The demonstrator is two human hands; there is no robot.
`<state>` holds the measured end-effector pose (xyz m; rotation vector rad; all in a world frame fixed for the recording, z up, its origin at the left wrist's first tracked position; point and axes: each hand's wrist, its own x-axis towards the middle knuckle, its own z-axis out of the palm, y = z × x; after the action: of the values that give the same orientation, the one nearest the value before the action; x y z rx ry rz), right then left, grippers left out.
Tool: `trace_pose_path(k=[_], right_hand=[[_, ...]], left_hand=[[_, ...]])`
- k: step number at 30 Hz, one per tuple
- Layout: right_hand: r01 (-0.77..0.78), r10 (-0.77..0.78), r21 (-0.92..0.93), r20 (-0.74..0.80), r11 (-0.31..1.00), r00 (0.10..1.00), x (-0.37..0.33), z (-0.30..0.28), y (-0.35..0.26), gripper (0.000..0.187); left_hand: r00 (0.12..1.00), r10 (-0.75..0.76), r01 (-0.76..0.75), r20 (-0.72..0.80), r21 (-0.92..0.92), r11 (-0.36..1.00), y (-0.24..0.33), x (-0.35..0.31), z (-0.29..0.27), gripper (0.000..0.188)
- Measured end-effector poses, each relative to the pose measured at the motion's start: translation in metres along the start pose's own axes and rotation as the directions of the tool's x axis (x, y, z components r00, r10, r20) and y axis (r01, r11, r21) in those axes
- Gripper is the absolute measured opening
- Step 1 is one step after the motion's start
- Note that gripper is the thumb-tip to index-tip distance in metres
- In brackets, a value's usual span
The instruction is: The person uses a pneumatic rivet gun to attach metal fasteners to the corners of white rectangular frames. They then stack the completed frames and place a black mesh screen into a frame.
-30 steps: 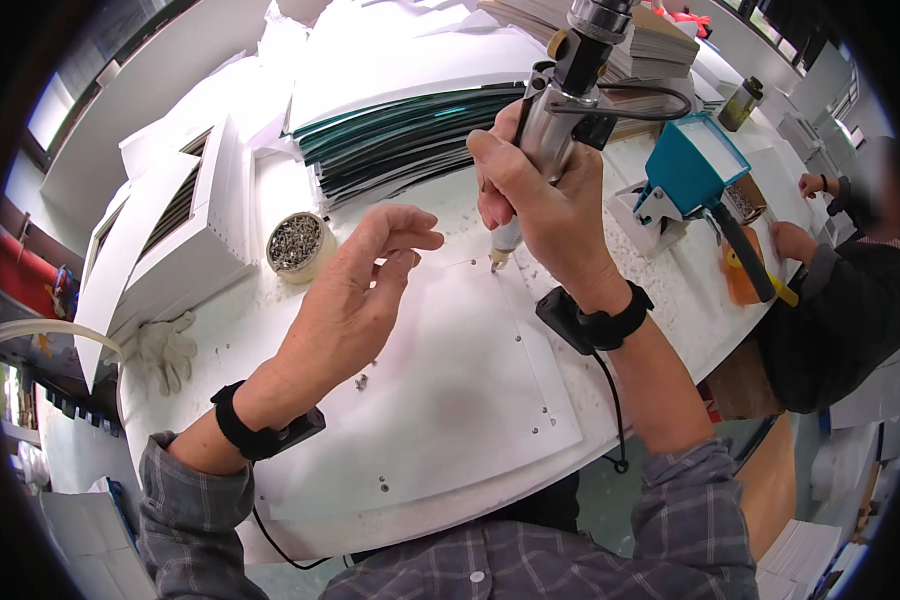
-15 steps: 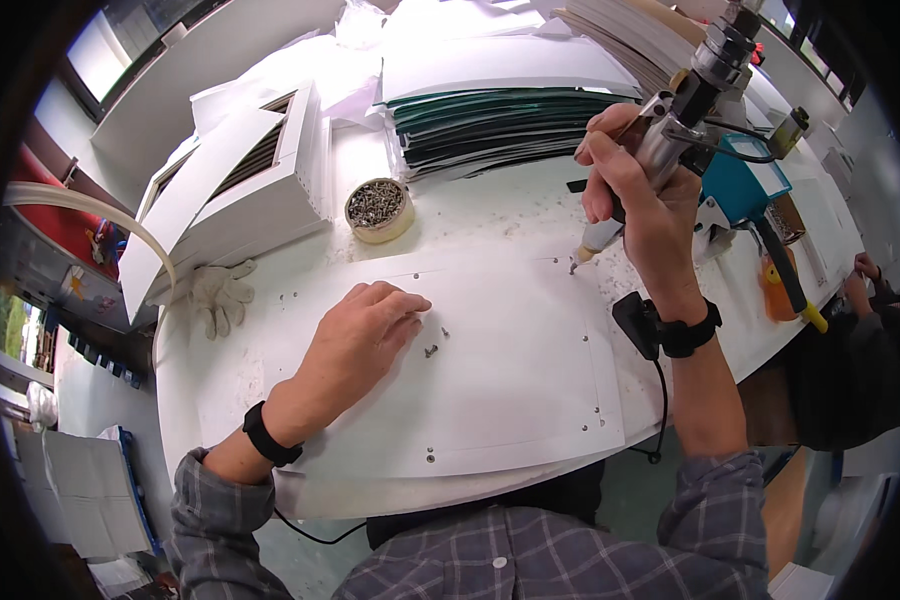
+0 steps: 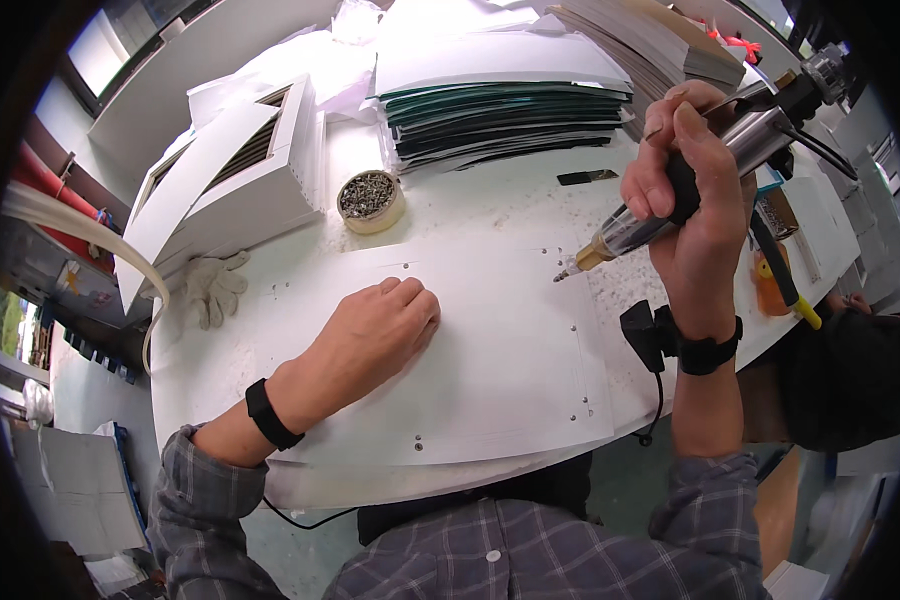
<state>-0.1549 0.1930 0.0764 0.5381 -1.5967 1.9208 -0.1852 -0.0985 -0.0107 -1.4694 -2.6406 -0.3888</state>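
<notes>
Silver driver [image 3: 755, 140] now leans lower in my right hand [image 3: 702, 180], fingers wrapped round its grip, so its tip [image 3: 573, 266] meets or nearly meets the white panel [image 3: 500, 360] near its far-right corner; my left hand [image 3: 382, 322] has curled over where loose screws lay, perhaps holding some, I can't tell.

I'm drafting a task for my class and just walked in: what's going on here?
The person's right hand grips a silver handheld tool, its tip at the far right corner of a white panel, near small metal fasteners. The left hand lies curled on the panel; anything beneath it is hidden. A round tub of metal pieces stands beyond.
</notes>
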Motion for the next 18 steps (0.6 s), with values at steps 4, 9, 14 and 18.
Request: trace_pose_path(k=[4,9,14,18], right_hand=[[-0.053,0.053,0.080,0.001,0.995,0.999,-0.024,0.025,-0.017,0.023],[-0.161,0.171,0.224,-0.026,0.961,0.985,-0.063,0.057,-0.025,0.022],[-0.212,0.220,0.415,0.029,0.885,0.975,-0.088,0.110,-0.024,0.019],[-0.230,0.227,0.529,0.071,0.817,0.971,-0.095,0.157,-0.013,0.019]], left_hand=[[0.995,-0.100,0.098,-0.013,-0.131,0.987,0.000,-0.013,-0.021,0.016],[0.926,-0.372,0.330,-0.066,-0.340,0.881,0.006,-0.081,-0.070,0.017],[0.687,-0.714,0.437,-0.137,-0.707,0.556,0.027,-0.180,-0.066,0.010],[0.517,-0.853,0.207,-0.075,-0.956,0.209,0.050,-0.222,-0.034,0.011]])
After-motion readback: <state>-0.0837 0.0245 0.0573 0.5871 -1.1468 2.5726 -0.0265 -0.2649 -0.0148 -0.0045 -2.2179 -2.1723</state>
